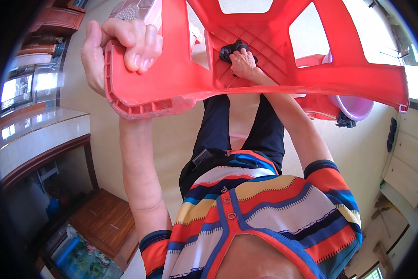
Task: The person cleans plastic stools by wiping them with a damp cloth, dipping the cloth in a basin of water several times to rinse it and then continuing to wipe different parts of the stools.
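A red plastic stool (171, 76) is held tilted in front of me, its hollow underside facing me. The fingers of my left hand (130, 46) curl over the end of one leg at the left, with the thumb on the outer side. Inside the stool, my right hand (244, 64) presses a bunched black cloth (227, 51) against the ribbed underside of the seat. Part of the cloth is hidden beneath the fingers.
At the right, beyond the stool's edge, a purple basin (363, 109) has dark fabric (346, 121) at its rim, beside another red plastic piece (316, 108). Dark slippers (391, 135) lie farther right. A counter (46, 125) and a wooden cabinet (102, 218) stand left.
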{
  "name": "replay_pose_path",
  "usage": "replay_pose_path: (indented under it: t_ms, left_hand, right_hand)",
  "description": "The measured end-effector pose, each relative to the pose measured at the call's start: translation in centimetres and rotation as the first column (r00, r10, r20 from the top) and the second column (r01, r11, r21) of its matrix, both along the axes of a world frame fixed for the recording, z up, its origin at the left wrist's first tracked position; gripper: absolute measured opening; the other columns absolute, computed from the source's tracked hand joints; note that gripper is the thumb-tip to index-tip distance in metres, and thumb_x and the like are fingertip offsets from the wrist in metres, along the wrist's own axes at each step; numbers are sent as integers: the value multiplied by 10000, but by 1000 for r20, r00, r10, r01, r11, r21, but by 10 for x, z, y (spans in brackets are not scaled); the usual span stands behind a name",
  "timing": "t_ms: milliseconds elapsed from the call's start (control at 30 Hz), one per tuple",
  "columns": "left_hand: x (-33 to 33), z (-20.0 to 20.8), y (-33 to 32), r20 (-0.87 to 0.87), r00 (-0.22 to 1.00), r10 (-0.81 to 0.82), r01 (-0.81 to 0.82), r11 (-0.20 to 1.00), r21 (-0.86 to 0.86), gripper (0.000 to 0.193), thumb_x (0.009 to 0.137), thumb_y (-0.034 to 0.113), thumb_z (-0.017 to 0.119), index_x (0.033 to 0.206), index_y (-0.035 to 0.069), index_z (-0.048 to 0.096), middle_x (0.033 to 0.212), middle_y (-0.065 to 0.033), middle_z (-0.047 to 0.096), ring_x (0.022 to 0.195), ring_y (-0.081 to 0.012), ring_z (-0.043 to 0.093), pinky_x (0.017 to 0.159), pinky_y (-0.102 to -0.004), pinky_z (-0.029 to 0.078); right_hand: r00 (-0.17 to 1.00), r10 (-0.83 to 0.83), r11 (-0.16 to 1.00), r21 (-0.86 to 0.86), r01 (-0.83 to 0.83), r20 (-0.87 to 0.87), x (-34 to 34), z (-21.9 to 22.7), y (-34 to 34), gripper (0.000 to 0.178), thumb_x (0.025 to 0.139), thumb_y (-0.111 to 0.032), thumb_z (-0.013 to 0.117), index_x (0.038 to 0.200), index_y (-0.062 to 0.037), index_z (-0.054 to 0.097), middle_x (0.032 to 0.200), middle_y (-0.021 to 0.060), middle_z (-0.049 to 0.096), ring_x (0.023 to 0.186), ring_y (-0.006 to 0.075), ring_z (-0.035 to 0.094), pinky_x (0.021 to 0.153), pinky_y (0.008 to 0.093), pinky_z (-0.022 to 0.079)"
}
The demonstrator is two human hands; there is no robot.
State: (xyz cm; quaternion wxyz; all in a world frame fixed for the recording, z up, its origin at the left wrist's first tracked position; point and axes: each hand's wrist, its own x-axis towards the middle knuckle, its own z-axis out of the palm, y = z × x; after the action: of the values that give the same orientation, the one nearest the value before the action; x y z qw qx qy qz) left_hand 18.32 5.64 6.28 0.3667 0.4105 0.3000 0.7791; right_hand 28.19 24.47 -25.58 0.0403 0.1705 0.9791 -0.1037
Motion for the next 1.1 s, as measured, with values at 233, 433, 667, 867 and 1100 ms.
replay_pose_path:
  t_ms: [233,433,667,867,1100]
  left_hand:
    - [6,0,3,-17,1000,-16,15,1000,-19,463,984,294,251,724,53,548,519,15,422,499,-96,366,512,-231,316]
    - [1,2,2,-21,999,-43,43,999,-16,471,987,294,238,728,56,551,522,16,429,494,-96,368,510,-232,320]
    - [4,1,-1,-38,999,-31,30,999,-33,483,991,294,222,730,58,553,532,11,445,500,-100,383,511,-231,322]
    - [6,4,5,-28,998,-48,47,998,-36,495,994,305,216,720,62,549,527,5,451,485,-103,383,505,-236,324]
    - [6,3,7,-3,1000,-19,19,999,-39,527,986,367,208,699,59,525,488,4,436,445,-100,370,465,-219,315]
  right_hand:
    - [981,-93,996,-23,91,-170,-4,-20,-6,285,713,-209,590,955,-61,606,1078,114,545,1022,316,485,803,421,430]
    - [974,-83,965,-263,25,-212,0,-16,9,251,707,-163,556,920,-37,599,1032,150,581,1018,333,515,836,448,445]
    - [901,-62,994,-105,18,-430,-27,7,-2,382,735,-243,553,1063,-56,615,1172,68,552,1155,323,418,954,463,331]
    - [994,87,993,80,-82,-60,-44,-22,10,483,840,-454,468,1103,-75,613,1204,65,532,1290,328,298,1042,515,196]
    - [994,82,995,62,-78,-70,-71,-21,18,387,794,-304,460,1056,-77,635,1276,62,495,1291,333,311,1058,533,188]
